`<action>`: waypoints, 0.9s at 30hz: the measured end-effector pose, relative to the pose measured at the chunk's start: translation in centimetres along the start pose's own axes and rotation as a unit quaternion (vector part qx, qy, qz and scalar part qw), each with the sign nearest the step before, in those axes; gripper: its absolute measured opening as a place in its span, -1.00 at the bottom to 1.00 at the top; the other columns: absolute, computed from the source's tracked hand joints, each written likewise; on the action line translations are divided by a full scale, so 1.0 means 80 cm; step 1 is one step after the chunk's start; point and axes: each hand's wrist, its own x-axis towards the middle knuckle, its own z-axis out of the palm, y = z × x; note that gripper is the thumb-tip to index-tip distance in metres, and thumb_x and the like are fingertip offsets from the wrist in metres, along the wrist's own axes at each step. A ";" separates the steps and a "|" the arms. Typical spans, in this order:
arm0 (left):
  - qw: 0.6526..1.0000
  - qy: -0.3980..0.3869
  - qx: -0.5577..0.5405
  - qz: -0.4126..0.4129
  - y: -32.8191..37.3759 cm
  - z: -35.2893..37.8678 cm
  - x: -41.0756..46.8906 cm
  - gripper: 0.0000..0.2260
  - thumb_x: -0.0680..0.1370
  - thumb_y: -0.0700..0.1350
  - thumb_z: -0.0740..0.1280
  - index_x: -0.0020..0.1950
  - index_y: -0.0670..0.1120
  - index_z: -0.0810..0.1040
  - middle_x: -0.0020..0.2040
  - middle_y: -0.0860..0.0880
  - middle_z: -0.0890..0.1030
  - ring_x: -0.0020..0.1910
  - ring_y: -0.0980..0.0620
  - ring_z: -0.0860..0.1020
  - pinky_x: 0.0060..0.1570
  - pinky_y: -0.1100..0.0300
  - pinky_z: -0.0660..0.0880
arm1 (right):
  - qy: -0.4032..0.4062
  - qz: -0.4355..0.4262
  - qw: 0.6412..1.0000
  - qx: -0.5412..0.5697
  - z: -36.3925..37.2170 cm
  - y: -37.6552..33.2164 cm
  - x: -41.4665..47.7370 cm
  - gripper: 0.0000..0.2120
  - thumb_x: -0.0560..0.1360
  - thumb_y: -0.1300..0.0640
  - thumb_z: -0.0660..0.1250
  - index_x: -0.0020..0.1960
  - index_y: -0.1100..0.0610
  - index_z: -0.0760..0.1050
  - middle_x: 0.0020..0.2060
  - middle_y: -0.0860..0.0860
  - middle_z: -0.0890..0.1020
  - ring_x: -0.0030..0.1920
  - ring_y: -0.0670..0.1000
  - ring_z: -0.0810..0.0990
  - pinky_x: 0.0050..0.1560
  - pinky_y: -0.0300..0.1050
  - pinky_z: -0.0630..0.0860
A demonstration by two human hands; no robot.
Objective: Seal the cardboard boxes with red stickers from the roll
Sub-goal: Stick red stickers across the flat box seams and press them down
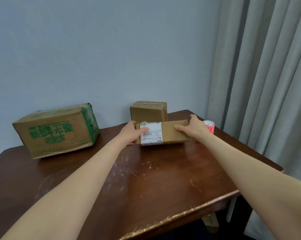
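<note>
Looking down through the head camera, I see a pale blue-grey wall [94, 49] behind and a grey pleated curtain [267, 75] hanging on the right. Below them is the scratched dark brown wooden bench [163, 179], its near edge chipped. At the back left of it lies a large worn cardboard box with green printing [56, 132]. A small plain brown cardboard box [148, 110] stands at the back against the wall. Just in front of that one is the long flat brown cardboard box [168, 134], white shipping label facing up. Both my hands hold it. The left hand [130, 132] grips its left end with the thumb on the label. The right hand [191, 127] grips its right end, thumb on top. I cannot tell whether it rests on the bench or is raised. The red-and-white sticker roll [210, 126] stands near the right edge, just beyond my right hand. A small red scrap [130, 144] peeks out under my left hand.
</note>
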 end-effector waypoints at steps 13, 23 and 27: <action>0.990 0.017 -0.136 -0.037 0.024 -0.010 -0.005 -0.68 0.56 0.00 0.32 0.28 -0.07 0.47 -0.08 0.07 0.59 -0.06 0.11 0.53 0.02 0.15 0.51 | -0.011 0.034 0.981 0.191 -0.003 -0.009 0.014 -0.17 0.33 -0.14 0.52 0.44 0.19 0.28 0.34 0.09 0.45 0.29 0.09 0.45 0.27 -0.03 0.43; 0.985 0.061 -0.154 -0.045 0.014 -0.003 0.005 -0.63 0.54 -0.05 0.36 0.30 -0.17 0.46 0.16 -0.08 0.59 -0.02 0.02 0.56 -0.11 0.19 0.51 | 0.047 0.030 0.989 0.139 0.010 0.000 0.013 -0.48 0.44 -0.23 0.36 0.19 0.15 0.52 0.06 0.03 0.62 0.08 0.08 0.56 0.17 0.07 0.51; 0.983 0.050 -0.168 -0.059 0.007 0.003 0.009 -0.62 0.55 -0.07 0.35 0.30 -0.21 0.46 0.18 -0.13 0.60 0.11 -0.06 0.57 0.13 0.08 0.51 | 0.034 0.048 0.991 0.121 0.016 0.002 0.013 -0.51 0.49 -0.24 0.27 0.17 0.15 0.54 0.03 0.06 0.63 0.07 0.12 0.58 0.14 0.10 0.53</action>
